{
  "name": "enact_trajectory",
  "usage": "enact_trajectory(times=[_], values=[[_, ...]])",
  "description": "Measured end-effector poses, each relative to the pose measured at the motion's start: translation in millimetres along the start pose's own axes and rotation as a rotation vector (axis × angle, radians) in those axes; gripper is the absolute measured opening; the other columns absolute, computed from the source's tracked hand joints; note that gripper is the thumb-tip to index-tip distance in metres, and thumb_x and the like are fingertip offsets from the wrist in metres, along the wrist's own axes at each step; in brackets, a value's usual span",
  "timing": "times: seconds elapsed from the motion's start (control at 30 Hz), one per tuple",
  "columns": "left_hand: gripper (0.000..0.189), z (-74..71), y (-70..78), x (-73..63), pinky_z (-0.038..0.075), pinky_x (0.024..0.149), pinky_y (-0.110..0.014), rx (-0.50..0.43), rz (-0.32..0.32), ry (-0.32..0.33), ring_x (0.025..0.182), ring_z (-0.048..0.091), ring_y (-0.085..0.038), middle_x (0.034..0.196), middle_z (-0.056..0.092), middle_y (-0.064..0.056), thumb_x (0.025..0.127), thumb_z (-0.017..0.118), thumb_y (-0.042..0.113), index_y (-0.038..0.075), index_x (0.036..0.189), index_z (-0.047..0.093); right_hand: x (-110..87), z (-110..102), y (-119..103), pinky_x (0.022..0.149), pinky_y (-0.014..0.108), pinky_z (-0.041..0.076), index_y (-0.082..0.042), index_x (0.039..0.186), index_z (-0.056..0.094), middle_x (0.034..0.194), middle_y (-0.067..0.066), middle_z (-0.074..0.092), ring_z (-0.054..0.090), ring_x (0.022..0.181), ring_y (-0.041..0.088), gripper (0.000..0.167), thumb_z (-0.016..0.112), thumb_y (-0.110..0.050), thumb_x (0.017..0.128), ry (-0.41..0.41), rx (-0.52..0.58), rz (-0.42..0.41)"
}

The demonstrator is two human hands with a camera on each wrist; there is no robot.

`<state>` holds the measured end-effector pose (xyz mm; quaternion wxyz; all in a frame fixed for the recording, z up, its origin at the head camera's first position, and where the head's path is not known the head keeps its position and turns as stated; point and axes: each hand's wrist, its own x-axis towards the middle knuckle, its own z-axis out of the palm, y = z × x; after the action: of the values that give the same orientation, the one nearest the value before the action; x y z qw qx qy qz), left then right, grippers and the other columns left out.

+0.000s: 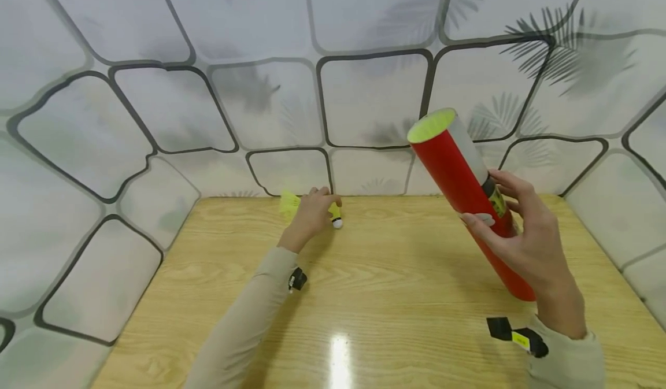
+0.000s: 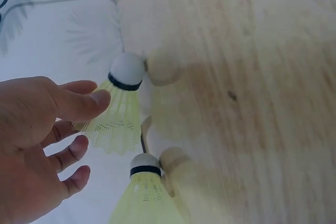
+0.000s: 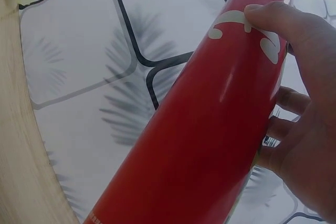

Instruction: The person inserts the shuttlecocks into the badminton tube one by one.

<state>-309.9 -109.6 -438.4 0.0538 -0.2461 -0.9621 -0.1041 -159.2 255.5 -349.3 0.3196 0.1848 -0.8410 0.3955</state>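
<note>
My left hand point(image 1: 310, 212) is at the far edge of the table, thumb and fingers curled about the skirt of a yellow shuttlecock point(image 2: 122, 114) with a white head and a dark band. A second yellow shuttlecock point(image 2: 146, 192) lies beside it; in the head view its skirt point(image 1: 289, 204) shows left of the hand. My right hand point(image 1: 536, 244) grips a red shuttlecock tube point(image 1: 452, 163) round its middle, thumb on a white printed mark. The tube leans to the upper left, and its open top end shows a light green inside.
A pale wooden table point(image 1: 333, 291) lies under both hands. Behind it and at its sides rises a light cloth point(image 1: 369, 100) with dark outlines and leaf prints. Small black devices point(image 1: 298, 279) are strapped at both wrists.
</note>
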Motion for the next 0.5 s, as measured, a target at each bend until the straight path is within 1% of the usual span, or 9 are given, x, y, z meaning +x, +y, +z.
enact_trajectory(times=[0.1,0.17,0.23,0.27,0.37,0.4,0.5], values=[[0.026,-5.4,-1.6,-0.6,0.047,0.092,-0.053,0.028,-0.017,0.006,0.102,0.056,-0.03,0.11,0.068,-0.003,0.091,0.08,0.009,0.018,0.115,0.076,0.4,-0.4,-0.6,0.093,0.011,0.04,-0.016,0.152,0.049,0.139,0.005,0.06,0.05,0.122,-0.003,0.091,0.087,0.005,0.072,-0.004,0.0,-0.009],[0.025,-8.5,-2.5,-2.0,0.047,0.096,-0.055,-0.002,-0.025,0.004,0.104,0.061,-0.03,0.109,0.073,-0.003,0.091,0.08,0.008,0.017,0.114,0.078,0.4,-0.5,-1.0,0.094,0.011,0.04,-0.016,0.152,0.049,0.139,0.006,0.06,0.051,0.122,-0.002,0.09,0.087,0.005,0.072,-0.006,0.001,-0.014],[0.024,-10.4,-3.8,-4.4,0.05,0.097,-0.051,-0.087,-0.03,-0.006,0.103,0.066,-0.029,0.106,0.075,-0.005,0.091,0.077,0.003,0.012,0.114,0.077,0.0,-0.5,-1.4,0.094,0.011,0.04,-0.016,0.152,0.049,0.139,0.006,0.06,0.051,0.122,-0.002,0.09,0.086,0.004,0.073,-0.008,0.004,-0.015],[0.023,-11.1,-4.5,-5.9,0.053,0.096,-0.048,-0.138,-0.033,-0.01,0.101,0.068,-0.028,0.105,0.076,-0.007,0.092,0.075,0.001,0.009,0.114,0.077,-0.1,-0.6,-1.7,0.094,0.011,0.04,-0.016,0.152,0.049,0.139,0.006,0.06,0.051,0.122,-0.002,0.089,0.086,0.004,0.073,-0.007,0.006,-0.014],[0.023,-11.8,-7.0,-10.8,0.059,0.085,-0.039,-0.281,-0.04,-0.011,0.097,0.072,-0.027,0.104,0.076,-0.013,0.093,0.072,-0.004,0.002,0.115,0.074,-0.8,-1.0,-2.7,0.094,0.011,0.04,-0.017,0.152,0.049,0.139,0.002,0.059,0.051,0.121,-0.002,0.089,0.086,0.004,0.073,-0.008,0.011,-0.006],[0.023,-11.8,-7.7,-12.6,0.06,0.084,-0.037,-0.323,-0.043,-0.006,0.096,0.072,-0.027,0.106,0.075,-0.014,0.093,0.072,-0.004,0.001,0.116,0.074,-1.0,-1.0,-3.0,0.094,0.011,0.04,-0.017,0.152,0.05,0.139,0.001,0.059,0.051,0.121,-0.002,0.089,0.086,0.004,0.073,-0.008,0.013,-0.006],[0.024,-13.3,-9.0,-17.7,0.06,0.081,-0.034,-0.393,-0.039,0.03,0.095,0.073,-0.026,0.107,0.074,-0.014,0.094,0.072,-0.003,-0.001,0.117,0.072,-1.2,-0.4,-4.0,0.094,0.011,0.04,-0.017,0.152,0.05,0.139,-0.002,0.059,0.051,0.121,-0.003,0.089,0.086,0.004,0.073,-0.011,0.014,-0.005]])
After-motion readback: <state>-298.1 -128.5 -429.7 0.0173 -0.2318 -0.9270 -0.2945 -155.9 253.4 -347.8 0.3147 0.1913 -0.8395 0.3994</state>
